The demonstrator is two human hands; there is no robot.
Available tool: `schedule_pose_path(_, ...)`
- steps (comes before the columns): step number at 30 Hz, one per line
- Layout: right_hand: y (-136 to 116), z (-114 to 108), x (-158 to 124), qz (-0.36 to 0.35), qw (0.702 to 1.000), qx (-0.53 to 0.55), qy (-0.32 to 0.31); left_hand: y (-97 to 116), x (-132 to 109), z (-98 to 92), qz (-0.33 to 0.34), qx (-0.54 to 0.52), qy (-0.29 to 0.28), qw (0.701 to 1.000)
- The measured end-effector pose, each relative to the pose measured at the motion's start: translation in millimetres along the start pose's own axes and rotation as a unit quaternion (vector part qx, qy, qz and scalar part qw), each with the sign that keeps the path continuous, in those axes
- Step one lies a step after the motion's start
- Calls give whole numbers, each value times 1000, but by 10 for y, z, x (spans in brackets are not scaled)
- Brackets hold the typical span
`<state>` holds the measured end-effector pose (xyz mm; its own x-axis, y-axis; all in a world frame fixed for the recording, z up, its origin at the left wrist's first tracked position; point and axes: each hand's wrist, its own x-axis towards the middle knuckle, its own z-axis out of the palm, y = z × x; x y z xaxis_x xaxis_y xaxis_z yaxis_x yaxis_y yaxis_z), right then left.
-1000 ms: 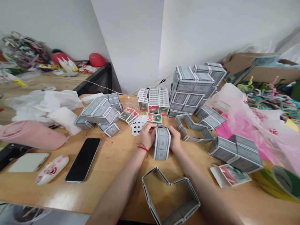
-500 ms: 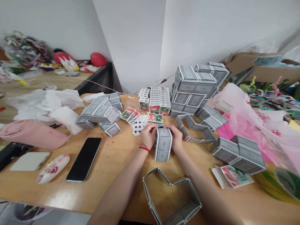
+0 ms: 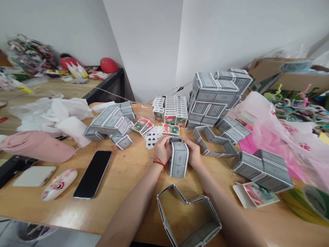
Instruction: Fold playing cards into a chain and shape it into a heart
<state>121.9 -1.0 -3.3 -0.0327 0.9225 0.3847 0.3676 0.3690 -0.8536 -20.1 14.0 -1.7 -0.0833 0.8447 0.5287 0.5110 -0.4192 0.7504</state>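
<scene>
Between my hands stands a folded block of grey-backed playing cards, upright on the table. My left hand, with a red string at the wrist, is closed on the block's left side near the top. On the opposite side my right hand grips it, its fingertips at the far upper edge and partly hidden. Between my forearms lies an open heart-shaped frame of joined cards. Just beyond my hands are a red-and-green card box and face-up loose cards.
A tall card-block stack and rows of card packs stand behind. Card pieces sit at left and right. Nearby are a phone, a white patterned case, a pink pouch and a tape roll.
Both hands stay around the card block, with only a small shift of the fingers. More of the block's far top edge shows between them. Everything else lies as before.
</scene>
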Motion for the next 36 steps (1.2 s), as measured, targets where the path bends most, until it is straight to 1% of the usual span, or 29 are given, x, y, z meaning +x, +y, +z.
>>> schedule_pose_path(4, 22, -10, 7, -1, 1000, 4, -16, -22, 10, -6, 5, 6, -12, 1000)
schedule_pose_path(8, 28, 2, 15, 8, 1000, 3, 3, -20, 6, -6, 7, -9, -14, 1000)
schedule_pose_path(12, 33, 12, 21, 12, 1000, -6, 20, 13, -12, 8, -8, -40, -8, 999)
schedule_pose_path(16, 38, 7, 18, 6, 1000, -20, 19, 28, -19, 15, -23, -28, 4, 999)
schedule_pose_path(22, 2, 0, 12, 2, 1000, -8, 7, 10, -6, -8, -8, 6, -6, 1000)
schedule_pose_path(25, -9, 16, 14, 16, 1000, 4, 2, -6, 1, -3, -1, 5, -9, 1000)
schedule_pose_path(28, 18, 44, 21, 49, 998, 13, 25, -7, 3, 6, 12, -9, -18, 1000)
schedule_pose_path(30, 55, 60, 32, 70, 996, 9, 45, 10, 2, -10, 15, -10, -14, 1000)
schedule_pose_path(32, 95, 69, 50, 79, 994, 1, 72, 41, 1, -56, 0, 25, 7, 1000)
schedule_pose_path(34, 132, 71, 71, 86, 992, -2, 94, 78, -2, -127, -30, 101, 15, 994)
schedule_pose_path(35, 150, 70, 81, 92, 990, 0, 104, 96, -4, -165, -43, 150, -5, 988)
schedule_pose_path(36, 167, 69, 90, 98, 989, 2, 110, 113, -6, -202, -56, 194, -48, 978)
